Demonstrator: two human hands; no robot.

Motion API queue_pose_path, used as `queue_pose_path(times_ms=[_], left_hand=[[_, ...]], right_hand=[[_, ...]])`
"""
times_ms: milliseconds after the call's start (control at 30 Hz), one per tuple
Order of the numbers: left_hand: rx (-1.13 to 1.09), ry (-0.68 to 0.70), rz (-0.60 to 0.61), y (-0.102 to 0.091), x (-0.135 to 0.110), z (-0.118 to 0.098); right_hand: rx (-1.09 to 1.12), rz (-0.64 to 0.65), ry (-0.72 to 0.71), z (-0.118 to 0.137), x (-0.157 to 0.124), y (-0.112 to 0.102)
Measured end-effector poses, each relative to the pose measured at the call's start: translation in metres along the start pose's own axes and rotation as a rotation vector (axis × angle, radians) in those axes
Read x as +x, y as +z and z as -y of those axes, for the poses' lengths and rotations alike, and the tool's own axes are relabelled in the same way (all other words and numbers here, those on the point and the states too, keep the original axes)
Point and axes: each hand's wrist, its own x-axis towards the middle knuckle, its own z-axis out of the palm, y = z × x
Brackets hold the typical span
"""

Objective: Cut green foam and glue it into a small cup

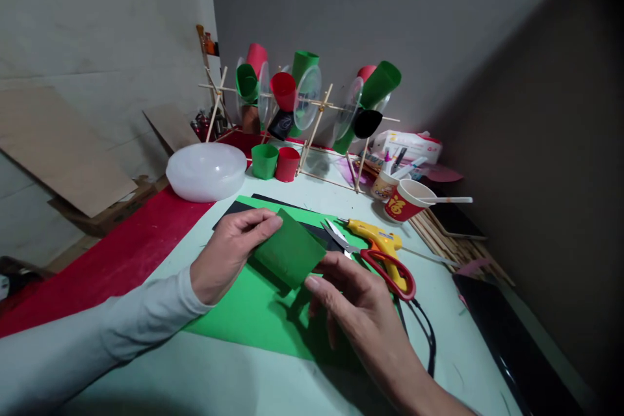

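Green paper piece (290,247) at frame centre, between the two hands, above a larger bright green sheet (234,318) on the tabletop (205,370). Left hand (229,250): thumb and fingers pinch its upper-left corner; sleeved forearm enters from lower left. Right hand (361,312): thumb and index finger at its lower-right edge, firmness of grip indeterminable; other fingers curled, bare forearm from lower right.

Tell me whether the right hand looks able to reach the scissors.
Likely yes: the red-handled scissors lie just beyond the right hand, nothing visible between, though that hand is at the green piece's corner.
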Motion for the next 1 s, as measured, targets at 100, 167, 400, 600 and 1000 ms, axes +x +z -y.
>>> queue_pose_path(times_ms=[100, 167, 400, 600, 1000], left_hand=[[0.18, 0.027, 0.03, 0.0, -0.005, -0.002], [0.29, 0.073, 0.048, 0.0, -0.007, -0.005], [0.473, 0.194, 0.087, -0.001, -0.006, -0.016], [0.452, 0.153, 0.115, -0.007, -0.005, -0.011], [0.524, 0.334, -0.053, -0.001, -0.011, -0.016]], right_hand=[[0.043, 0.0, 0.019, 0.003, 0.002, 0.0], [0.081, -0.009, 0.021, 0.007, 0.002, -0.001], [0.156, -0.061, -0.027, 0.009, 0.005, -0.005], [0.049, -0.129, -0.085, 0.009, 0.003, -0.01], [-0.043, 0.006, -0.073, 0.011, 0.001, -0.015]])
